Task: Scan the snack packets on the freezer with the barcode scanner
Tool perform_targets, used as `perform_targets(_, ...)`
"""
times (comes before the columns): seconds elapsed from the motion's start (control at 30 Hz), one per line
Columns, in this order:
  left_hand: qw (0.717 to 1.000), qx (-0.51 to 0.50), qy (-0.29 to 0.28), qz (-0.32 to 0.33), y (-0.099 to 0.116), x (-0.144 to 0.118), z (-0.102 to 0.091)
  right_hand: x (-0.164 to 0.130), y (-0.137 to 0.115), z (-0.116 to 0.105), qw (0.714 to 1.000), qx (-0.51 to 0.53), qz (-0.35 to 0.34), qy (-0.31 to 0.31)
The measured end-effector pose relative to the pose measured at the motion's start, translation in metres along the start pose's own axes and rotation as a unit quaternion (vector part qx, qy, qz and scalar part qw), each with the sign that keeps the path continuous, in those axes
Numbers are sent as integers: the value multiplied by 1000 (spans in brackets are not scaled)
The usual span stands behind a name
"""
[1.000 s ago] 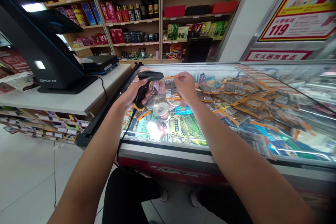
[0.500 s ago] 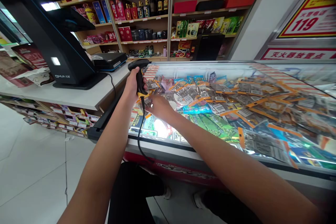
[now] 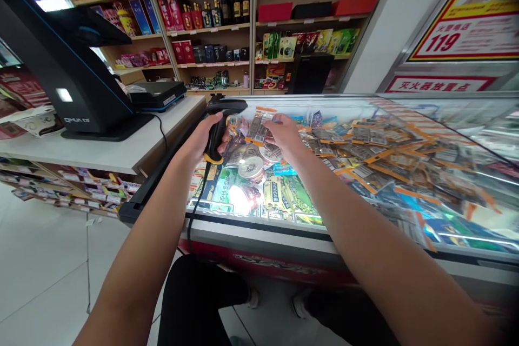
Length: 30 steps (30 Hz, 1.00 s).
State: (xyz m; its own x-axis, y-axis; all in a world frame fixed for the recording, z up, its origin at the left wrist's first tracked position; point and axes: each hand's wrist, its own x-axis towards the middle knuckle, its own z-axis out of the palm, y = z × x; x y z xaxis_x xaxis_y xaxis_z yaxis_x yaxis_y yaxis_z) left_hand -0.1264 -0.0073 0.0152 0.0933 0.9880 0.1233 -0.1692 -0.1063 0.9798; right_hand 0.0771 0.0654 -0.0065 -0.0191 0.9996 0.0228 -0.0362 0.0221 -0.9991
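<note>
My left hand point(image 3: 203, 138) is wrapped round the grip of a black and yellow barcode scanner point(image 3: 219, 128), its head pointing right and its cable hanging over the freezer's front edge. My right hand point(image 3: 285, 132) pinches a small clear snack packet point(image 3: 259, 126) with orange ends, held up just right of the scanner's head. Beneath both hands lies a glass-topped chest freezer point(image 3: 263, 223). Round tubs point(image 3: 251, 167) and green packs point(image 3: 302, 189) show through the glass below. More orange-edged packets point(image 3: 377, 140) are heaped on the top to the right.
A white counter point(image 3: 121, 146) on the left carries a black checkout terminal point(image 3: 93, 86) and a dark scale point(image 3: 156, 94). Shelves of bottles and boxes point(image 3: 203, 54) stand behind the freezer. A wall sign point(image 3: 458, 38) hangs at right.
My right hand has risen and moved right, lifting the packet away from beneath the scanner. The scanner's head has turned to point right. The whole view has shifted slightly.
</note>
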Motion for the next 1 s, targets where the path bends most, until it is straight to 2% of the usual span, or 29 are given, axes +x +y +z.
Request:
perform_targets(0.13,992,72,-93,-48,-3,-7,5,15,0,-15,999,34,-1,28)
perform_targets(0.27,981,95,-152,-69,-6,-7,5,18,-2,-22,998,32,17,48)
perform_targets(0.4,978,86,-172,-77,-8,-6,4,16,-5,-21,998,33,9,49)
perform_targets(0.57,983,65,-154,-74,-6,-9,9,22,-4,-22,998,-9,-3,57)
perform_targets(0.67,994,22,-89,-57,-1,-8,10,28,-1,-33,983,-160,-71,55)
perform_targets(0.7,998,1,-53,-46,1,-6,9,28,0,-38,965,-235,-102,61)
perform_targets(0.77,998,-45,33,-16,7,-2,3,26,1,-45,907,-377,-161,96)
perform_targets(0.83,989,-90,117,15,14,2,-6,19,1,-43,853,-460,-211,125)
perform_targets(0.87,980,-110,160,31,16,3,-11,14,1,-37,838,-478,-235,120)
perform_targets(0.9,969,-128,205,46,18,5,-16,8,1,-29,831,-485,-257,95)
perform_targets(1.0,926,-173,324,90,20,8,-28,-5,5,10,822,-481,-298,-58)
